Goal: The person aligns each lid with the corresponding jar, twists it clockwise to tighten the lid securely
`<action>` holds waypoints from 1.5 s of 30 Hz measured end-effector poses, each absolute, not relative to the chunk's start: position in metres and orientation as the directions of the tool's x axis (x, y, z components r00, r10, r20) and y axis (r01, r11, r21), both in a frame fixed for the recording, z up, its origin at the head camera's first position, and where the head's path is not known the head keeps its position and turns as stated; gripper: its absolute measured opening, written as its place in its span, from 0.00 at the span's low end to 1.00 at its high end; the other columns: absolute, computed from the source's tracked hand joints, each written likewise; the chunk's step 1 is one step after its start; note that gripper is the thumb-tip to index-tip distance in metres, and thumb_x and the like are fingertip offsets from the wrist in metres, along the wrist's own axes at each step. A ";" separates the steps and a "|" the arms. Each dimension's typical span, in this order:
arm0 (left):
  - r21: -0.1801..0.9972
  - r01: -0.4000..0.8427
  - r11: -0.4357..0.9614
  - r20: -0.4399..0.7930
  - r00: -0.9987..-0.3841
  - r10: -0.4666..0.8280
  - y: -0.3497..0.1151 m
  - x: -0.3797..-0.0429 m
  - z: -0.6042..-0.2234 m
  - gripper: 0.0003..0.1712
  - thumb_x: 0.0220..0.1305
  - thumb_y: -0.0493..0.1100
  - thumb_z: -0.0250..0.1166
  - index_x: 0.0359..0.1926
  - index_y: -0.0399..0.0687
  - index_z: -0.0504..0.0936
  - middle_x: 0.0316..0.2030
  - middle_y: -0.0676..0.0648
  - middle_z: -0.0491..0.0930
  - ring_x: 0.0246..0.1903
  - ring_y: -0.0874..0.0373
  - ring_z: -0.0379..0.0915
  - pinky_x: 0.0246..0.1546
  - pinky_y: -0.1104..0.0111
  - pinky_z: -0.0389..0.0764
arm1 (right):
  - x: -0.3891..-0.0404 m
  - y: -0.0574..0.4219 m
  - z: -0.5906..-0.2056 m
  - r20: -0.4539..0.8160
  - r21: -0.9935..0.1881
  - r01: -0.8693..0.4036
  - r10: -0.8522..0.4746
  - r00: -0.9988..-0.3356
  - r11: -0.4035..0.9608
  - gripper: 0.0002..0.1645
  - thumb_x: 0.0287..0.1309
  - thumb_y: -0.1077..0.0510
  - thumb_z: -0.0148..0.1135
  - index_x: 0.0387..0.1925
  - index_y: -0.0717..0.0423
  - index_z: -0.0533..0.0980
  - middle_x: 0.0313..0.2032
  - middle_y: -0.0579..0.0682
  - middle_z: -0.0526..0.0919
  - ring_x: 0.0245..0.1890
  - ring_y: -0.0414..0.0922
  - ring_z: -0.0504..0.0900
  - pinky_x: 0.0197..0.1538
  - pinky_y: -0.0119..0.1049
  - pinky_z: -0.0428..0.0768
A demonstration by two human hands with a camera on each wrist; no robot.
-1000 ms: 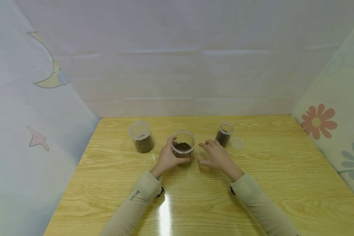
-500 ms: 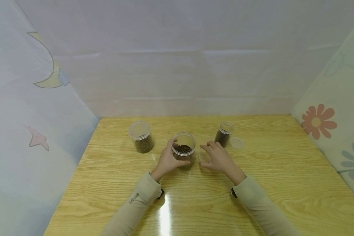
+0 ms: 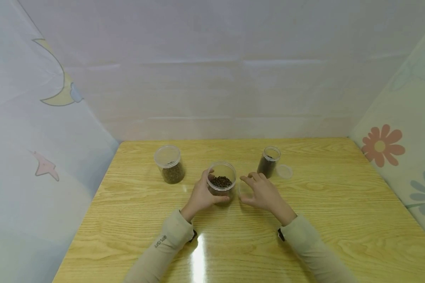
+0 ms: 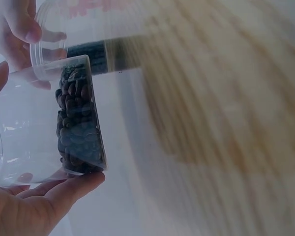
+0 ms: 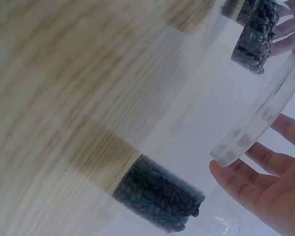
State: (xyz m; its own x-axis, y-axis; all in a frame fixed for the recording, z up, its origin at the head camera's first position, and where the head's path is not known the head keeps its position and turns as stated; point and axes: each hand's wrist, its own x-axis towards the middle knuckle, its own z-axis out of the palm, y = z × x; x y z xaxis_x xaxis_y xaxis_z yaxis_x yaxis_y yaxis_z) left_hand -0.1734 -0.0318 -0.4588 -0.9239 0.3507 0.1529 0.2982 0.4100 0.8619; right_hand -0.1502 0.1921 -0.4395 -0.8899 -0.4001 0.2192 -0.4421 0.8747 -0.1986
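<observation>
My left hand [image 3: 200, 195] grips the side of a wide clear jar [image 3: 230, 193] with its top uncovered. Dark coffee beans [image 4: 78, 120] fill its lower part. To the right of that jar, my right hand [image 3: 266, 195] holds a clear round lid [image 5: 258, 115] on edge by its rim, thumb and fingers spread across it. A gap separates lid and jar. In the head view the lid is faint and hard to make out. Whether the jar touches the table is unclear. Just behind my right hand stands a narrow clear jar [image 3: 267, 165] of dark beans, uncovered.
A lidded clear jar [image 3: 172, 171], partly filled with brown contents, stands at the left on the wooden table [image 3: 333, 188]. A small translucent lid [image 3: 284, 171] lies flat beside the narrow jar. Printed cloth walls [image 3: 205, 98] rise behind the table and at both sides.
The wide jar and my left hand have shifted slightly toward me. My right hand, still holding the lid, has also come a little nearer. The other jars stayed put.
</observation>
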 end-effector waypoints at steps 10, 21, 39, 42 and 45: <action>0.855 0.326 0.403 0.170 -0.911 0.376 -0.030 -0.168 -0.459 0.57 0.36 0.52 0.78 0.64 0.43 0.55 0.52 0.35 0.69 0.52 0.44 0.66 0.50 0.51 0.69 | -0.146 0.192 -0.440 0.225 -0.198 -0.446 -0.402 -0.888 0.873 0.36 0.43 0.42 0.65 0.53 0.57 0.74 0.46 0.58 0.74 0.43 0.54 0.72 0.38 0.46 0.77; 0.856 0.331 0.396 0.179 -0.910 0.373 -0.034 -0.163 -0.458 0.57 0.36 0.50 0.78 0.64 0.43 0.55 0.52 0.35 0.69 0.52 0.45 0.66 0.50 0.51 0.69 | -0.138 0.192 -0.440 0.249 -0.214 -0.465 -0.413 -0.876 0.859 0.36 0.42 0.43 0.66 0.53 0.57 0.73 0.46 0.58 0.74 0.45 0.56 0.73 0.41 0.49 0.77; 0.852 0.344 0.395 0.185 -0.903 0.388 -0.037 -0.156 -0.458 0.57 0.36 0.50 0.78 0.64 0.44 0.54 0.53 0.35 0.69 0.53 0.44 0.66 0.51 0.49 0.68 | -0.131 0.190 -0.440 0.285 -0.213 -0.487 -0.423 -0.860 0.847 0.34 0.43 0.44 0.65 0.52 0.58 0.75 0.45 0.58 0.75 0.46 0.56 0.72 0.50 0.52 0.72; 0.857 0.342 0.385 0.184 -0.902 0.391 -0.037 -0.155 -0.458 0.57 0.36 0.48 0.78 0.64 0.44 0.54 0.54 0.33 0.68 0.54 0.44 0.65 0.51 0.49 0.67 | -0.129 0.190 -0.440 0.291 -0.216 -0.492 -0.425 -0.857 0.844 0.34 0.43 0.44 0.65 0.51 0.58 0.75 0.45 0.58 0.75 0.45 0.56 0.73 0.53 0.53 0.69; 0.860 0.341 0.380 0.184 -0.901 0.393 -0.038 -0.153 -0.458 0.56 0.37 0.49 0.78 0.64 0.43 0.54 0.54 0.34 0.68 0.54 0.44 0.65 0.52 0.49 0.67 | -0.127 0.189 -0.439 0.299 -0.224 -0.495 -0.425 -0.855 0.839 0.33 0.43 0.45 0.65 0.51 0.58 0.75 0.44 0.58 0.75 0.45 0.56 0.73 0.55 0.54 0.68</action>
State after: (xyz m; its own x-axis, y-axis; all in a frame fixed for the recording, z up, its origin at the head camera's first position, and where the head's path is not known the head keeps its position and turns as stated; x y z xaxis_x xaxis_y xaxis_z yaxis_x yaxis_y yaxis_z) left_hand -0.1528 -0.0377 -0.4576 -0.9011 0.3928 0.1836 0.3409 0.3802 0.8598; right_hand -0.1275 0.1890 -0.4391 -0.8546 -0.4246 0.2990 -0.4954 0.8394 -0.2238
